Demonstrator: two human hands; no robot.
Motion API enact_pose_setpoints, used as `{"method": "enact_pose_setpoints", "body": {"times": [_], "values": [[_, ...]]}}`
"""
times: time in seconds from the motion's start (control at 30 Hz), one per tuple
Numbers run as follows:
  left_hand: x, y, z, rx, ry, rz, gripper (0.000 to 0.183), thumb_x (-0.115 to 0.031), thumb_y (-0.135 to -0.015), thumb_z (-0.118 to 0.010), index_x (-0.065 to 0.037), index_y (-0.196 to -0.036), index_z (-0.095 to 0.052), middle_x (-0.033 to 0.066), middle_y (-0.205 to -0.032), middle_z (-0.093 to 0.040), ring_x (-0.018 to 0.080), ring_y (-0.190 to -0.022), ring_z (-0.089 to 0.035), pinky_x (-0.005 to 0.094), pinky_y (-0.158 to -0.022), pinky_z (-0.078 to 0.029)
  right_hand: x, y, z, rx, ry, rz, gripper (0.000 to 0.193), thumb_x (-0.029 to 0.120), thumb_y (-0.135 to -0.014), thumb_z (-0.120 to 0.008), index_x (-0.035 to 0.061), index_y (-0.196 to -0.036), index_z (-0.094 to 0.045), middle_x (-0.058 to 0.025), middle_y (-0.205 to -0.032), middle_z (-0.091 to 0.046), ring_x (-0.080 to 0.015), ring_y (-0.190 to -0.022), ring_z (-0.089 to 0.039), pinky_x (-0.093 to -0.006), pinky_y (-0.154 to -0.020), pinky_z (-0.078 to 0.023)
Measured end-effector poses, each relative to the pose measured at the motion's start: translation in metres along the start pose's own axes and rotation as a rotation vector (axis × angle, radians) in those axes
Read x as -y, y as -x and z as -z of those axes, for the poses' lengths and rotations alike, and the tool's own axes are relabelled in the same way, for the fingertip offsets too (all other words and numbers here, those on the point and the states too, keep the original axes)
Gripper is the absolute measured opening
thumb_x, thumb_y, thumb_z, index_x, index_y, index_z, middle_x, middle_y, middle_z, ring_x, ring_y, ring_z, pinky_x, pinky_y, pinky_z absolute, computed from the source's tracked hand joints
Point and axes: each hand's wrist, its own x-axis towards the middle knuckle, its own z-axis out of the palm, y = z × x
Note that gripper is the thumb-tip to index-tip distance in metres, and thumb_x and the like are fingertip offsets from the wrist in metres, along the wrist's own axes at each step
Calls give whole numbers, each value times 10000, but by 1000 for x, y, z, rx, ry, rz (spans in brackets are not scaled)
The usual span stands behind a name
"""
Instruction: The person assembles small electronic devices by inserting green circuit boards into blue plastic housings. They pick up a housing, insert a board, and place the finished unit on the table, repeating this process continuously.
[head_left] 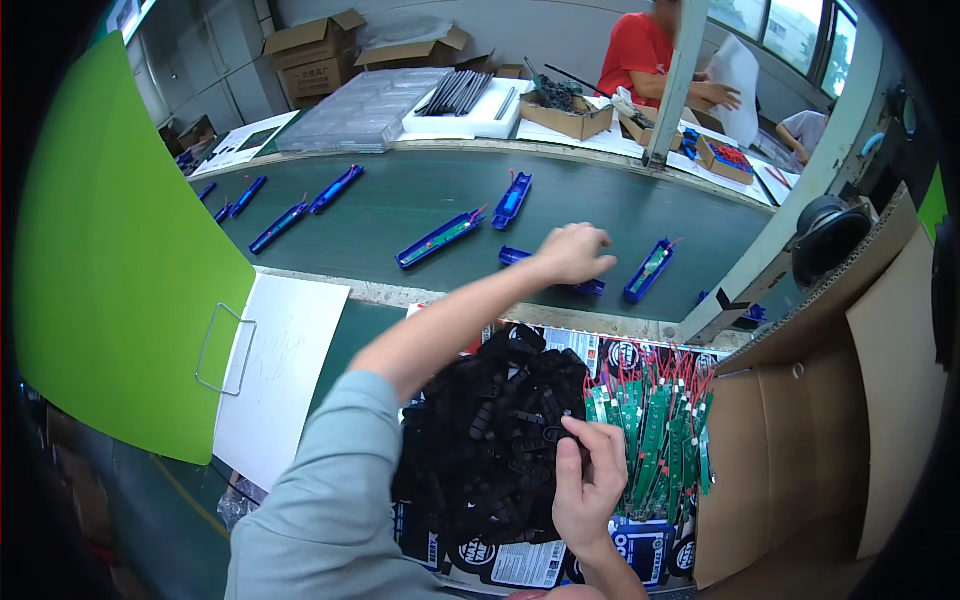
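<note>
My left hand (578, 254) reaches across onto the green conveyor belt. It is over a blue plastic housing (514, 255), whose two ends show on either side of it; the bent fingers are partly hidden, so a grip on it cannot be made out. Lower down, my right hand (590, 490) is half curled at the right edge of a heap of small black plastic parts (480, 450). Its thumb and forefinger come close together, and whatever is between them blends into the black heap. Beside it lies a pile of green circuit boards (650, 440) with red wires.
More blue housings (440, 238) with green boards lie along the conveyor belt (390, 210). A cardboard box (800, 460) stands at right, a green panel (120, 260) at left. Beyond the belt are clear trays (360, 105), cartons (315, 55) and a person in red (636, 60). A metal post (760, 230) rises at right.
</note>
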Motion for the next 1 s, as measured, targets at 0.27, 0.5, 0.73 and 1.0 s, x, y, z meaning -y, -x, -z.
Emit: {"method": "enact_pose_setpoints", "body": {"times": [0.27, 0.5, 0.73, 1.0], "values": [[46, 68, 38, 173, -154, -24, 540, -392, -897, -733, -27, -1291, -671, 207, -1218, -651, 373, -1206, -599, 455, -1032, -479, -15, 4, -9, -103, -221, -127, 180, -78, -869, -673, -20, -1039, -676, -107, -987, -668, -136, -734, -568, -277, -699, -484], [42, 104, 47, -45, -81, 47, 484, -298, -868, -771, -17, -1245, -657, 190, -1137, -616, 389, -1096, -631, 463, -955, -513, -30, -5, -6, -119, -84, 33, 205, -84, -870, -686, -17, -1064, -697, -113, -1039, -670, -139, -768, -591, -269, -711, -495], [-27, 150, 65, -114, 877, 88, 463, -179, -938, -752, 49, -1281, -543, 115, -1090, -665, 135, -967, -639, 310, -815, -528, -30, -8, 4, -184, -313, -107, 206, -82, -911, -684, -43, -1112, -663, -98, -1089, -674, -113, -909, -624, -257, -809, -512], [-87, 215, 49, 41, 1104, -9, 449, -12, -1003, -556, 59, -1440, -477, 79, -1216, -622, 129, -1049, -616, 305, -955, -509, -1, -23, 28, -287, -119, 55, 191, -89, -871, -717, -39, -1055, -698, -95, -1083, -653, -106, -887, -603, -250, -763, -489]]}}
